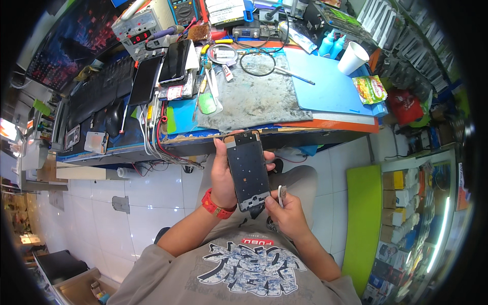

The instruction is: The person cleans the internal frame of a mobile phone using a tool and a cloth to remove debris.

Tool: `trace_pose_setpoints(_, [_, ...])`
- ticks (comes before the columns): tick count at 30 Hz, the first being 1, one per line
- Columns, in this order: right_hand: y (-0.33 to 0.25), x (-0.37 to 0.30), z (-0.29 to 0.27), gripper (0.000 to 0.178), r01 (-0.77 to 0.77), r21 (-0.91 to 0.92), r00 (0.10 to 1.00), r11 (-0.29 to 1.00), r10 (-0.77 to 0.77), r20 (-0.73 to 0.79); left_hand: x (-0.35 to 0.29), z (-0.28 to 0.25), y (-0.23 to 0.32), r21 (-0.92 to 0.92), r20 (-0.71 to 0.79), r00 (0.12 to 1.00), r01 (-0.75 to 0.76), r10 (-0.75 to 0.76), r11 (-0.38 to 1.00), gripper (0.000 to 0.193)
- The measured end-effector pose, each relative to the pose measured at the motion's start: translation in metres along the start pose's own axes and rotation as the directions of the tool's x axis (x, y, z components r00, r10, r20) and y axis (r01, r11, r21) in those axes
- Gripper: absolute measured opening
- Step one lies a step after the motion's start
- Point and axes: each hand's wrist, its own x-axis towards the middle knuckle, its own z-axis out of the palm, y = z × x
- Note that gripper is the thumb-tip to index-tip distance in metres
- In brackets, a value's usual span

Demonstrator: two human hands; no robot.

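Note:
My left hand (224, 173) is closed around a disassembled phone frame (248, 170), held tilted above my lap. Its dark inner face, dotted with small light spots, is turned up, and a silvery patch lies at its lower end. Fingers of that hand show past the frame's right edge. A red band circles the wrist. At the frame's lower right corner, my right hand (288, 216) is closed, its thumb touching or very near the corner. A narrow white curved piece (280, 194) sticks up between its fingers; the rest of it is hidden.
Ahead stands a workbench with a stained grey mat (254, 96), a blue mat (320, 84) and two dark phones (175, 60). A white cup (353, 58) and blue bottles (332, 44) stand at the right. Cables (152, 132) hang over the front edge. A lit display case (406, 223) is at right.

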Motion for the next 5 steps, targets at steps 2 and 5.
trace_pose_setpoints(2, [-0.002, 0.003, -0.002, 0.018, -0.036, 0.061, 0.999, 0.997, 0.036, 0.001, 0.004, 0.0, 0.005, 0.004, 0.038, 0.999, 0.006, -0.006, 1.0, 0.084])
trace_pose_setpoints(5, [-0.012, 0.01, -0.007, 0.019, -0.079, 0.14, 0.997, 0.987, 0.075, 0.032, 0.012, 0.001, 0.01, -0.046, 0.12, 0.989, 0.09, -0.084, 0.995, 0.081])
